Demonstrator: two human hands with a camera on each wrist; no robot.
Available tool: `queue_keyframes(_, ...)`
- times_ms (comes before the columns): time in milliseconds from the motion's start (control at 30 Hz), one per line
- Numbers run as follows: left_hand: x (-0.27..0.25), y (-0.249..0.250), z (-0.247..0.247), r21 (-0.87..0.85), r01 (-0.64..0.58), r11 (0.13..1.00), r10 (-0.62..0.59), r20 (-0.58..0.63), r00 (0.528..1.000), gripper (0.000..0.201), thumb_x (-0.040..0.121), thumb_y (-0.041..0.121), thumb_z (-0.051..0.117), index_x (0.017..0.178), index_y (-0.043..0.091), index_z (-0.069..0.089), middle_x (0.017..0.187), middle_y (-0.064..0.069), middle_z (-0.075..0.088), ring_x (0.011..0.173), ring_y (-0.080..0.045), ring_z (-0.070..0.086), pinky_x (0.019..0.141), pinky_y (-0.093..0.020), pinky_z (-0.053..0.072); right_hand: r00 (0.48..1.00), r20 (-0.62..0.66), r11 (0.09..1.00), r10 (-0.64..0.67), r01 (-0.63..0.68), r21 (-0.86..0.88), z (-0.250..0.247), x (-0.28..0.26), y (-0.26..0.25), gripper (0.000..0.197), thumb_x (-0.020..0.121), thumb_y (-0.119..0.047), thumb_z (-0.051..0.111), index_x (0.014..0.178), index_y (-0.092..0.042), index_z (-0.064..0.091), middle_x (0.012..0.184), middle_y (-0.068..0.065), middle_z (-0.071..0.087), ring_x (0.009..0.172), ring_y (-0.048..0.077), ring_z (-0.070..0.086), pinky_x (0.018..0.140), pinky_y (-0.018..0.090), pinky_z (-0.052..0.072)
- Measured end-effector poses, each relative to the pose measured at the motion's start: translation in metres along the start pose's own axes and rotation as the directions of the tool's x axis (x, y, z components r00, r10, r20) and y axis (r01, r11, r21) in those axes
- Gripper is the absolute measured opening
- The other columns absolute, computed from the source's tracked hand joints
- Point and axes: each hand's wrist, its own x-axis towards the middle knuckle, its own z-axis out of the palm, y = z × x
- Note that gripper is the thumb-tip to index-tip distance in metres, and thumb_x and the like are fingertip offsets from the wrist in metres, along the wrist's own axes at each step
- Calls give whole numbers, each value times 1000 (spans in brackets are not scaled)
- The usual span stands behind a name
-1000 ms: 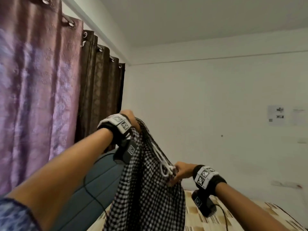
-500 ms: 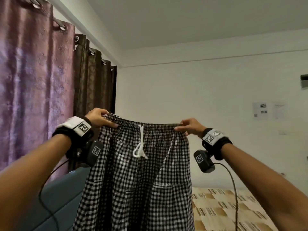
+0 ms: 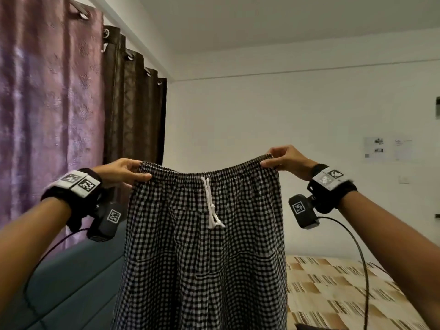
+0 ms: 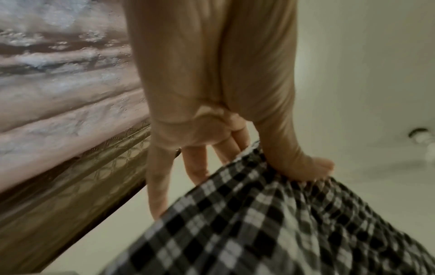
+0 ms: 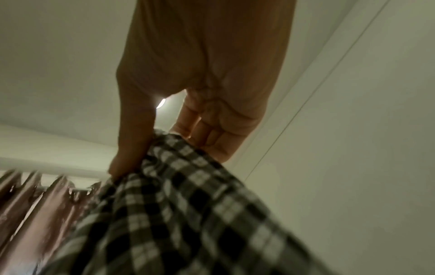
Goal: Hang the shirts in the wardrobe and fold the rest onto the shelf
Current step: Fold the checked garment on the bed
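Black-and-white checked shorts point(image 3: 204, 258) with an elastic waistband and a white drawstring point(image 3: 210, 203) hang spread out in front of me at chest height. My left hand point(image 3: 128, 173) pinches the waistband's left corner and my right hand point(image 3: 281, 160) pinches its right corner. In the left wrist view the thumb of my left hand point(image 4: 303, 167) presses the checked cloth point(image 4: 270, 223) against the fingers behind it. In the right wrist view my right hand point(image 5: 146, 152) pinches the cloth point(image 5: 188, 214) the same way. The legs of the shorts drop out of view below.
Pink and brown curtains point(image 3: 71, 115) hang along the left wall. A teal padded headboard point(image 3: 78, 282) stands low on the left, and a bed with a beige patterned sheet point(image 3: 333, 294) lies at the lower right. Papers point(image 3: 385, 148) are stuck on the white wall behind.
The shorts went from a bunched bundle, held high by the left hand and low by the right, to spread flat by the waistband. Since then both hands have moved farther apart, stretching the waistband wider.
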Motion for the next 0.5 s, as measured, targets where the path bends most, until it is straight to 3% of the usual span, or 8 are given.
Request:
queue_keyframes(67,5,-4,1,-111,-1,994,-3,-33,999,16,94,7,50,101,11,64,77,5,73,66,-2,66,57,-19,54,1000,6,994,7,-7,112,-1,-3,-1,30,56,-20,83,72,-8,60,70,2,65,65,12,64,61,19,52)
queue_keyframes(133,10,-5,6,-86,44,995,-53,-115,992,20,94,15,50,99,0,64,70,2,70,59,-5,63,51,-16,50,998,-25,990,64,-61,128,2,-1,5,30,55,-23,82,70,-10,59,69,3,64,64,13,62,56,17,50)
queue_keyframes(233,21,-2,25,195,183,964,-133,-244,961,50,82,40,63,72,-9,64,52,-3,52,48,-10,45,48,-24,33,974,-141,949,175,-205,-238,18,10,18,30,68,-15,81,62,-12,52,65,6,52,57,13,52,46,19,43)
queue_keyframes(267,25,0,37,231,223,947,-154,-282,947,58,81,39,66,79,-18,56,48,-2,47,46,-10,41,49,-25,31,970,-160,891,183,-233,-389,26,13,20,31,71,-14,80,59,-12,52,63,5,50,52,11,52,41,20,44)
queue_keyframes(300,29,5,51,241,235,942,-156,-306,939,41,81,37,69,65,-1,66,49,-3,45,46,-11,39,52,-27,30,970,-162,835,183,-240,-494,36,15,19,32,73,-14,79,57,-11,52,60,5,52,48,11,53,38,20,46)
queue_keyframes(333,32,11,65,260,223,940,-135,-316,939,32,80,36,71,61,17,54,52,-5,44,48,-13,38,54,-29,29,973,-149,808,178,-231,-542,48,15,17,32,73,-13,79,56,-10,52,58,4,53,47,11,54,38,20,48)
queue_keyframes(367,37,16,79,266,224,938,-140,-301,943,41,79,37,72,57,6,58,52,-5,42,48,-14,36,52,-31,27,977,-124,812,173,-212,-544,61,14,13,31,73,-11,78,55,-10,53,57,4,54,50,12,56,39,21,50)
queue_keyframes(500,52,42,132,198,95,976,-47,-233,971,52,81,33,71,44,12,42,29,8,33,31,-8,35,36,-20,27,986,4,950,164,-157,-268,105,17,3,22,78,-4,72,65,-3,55,66,10,57,57,15,59,48,22,54)
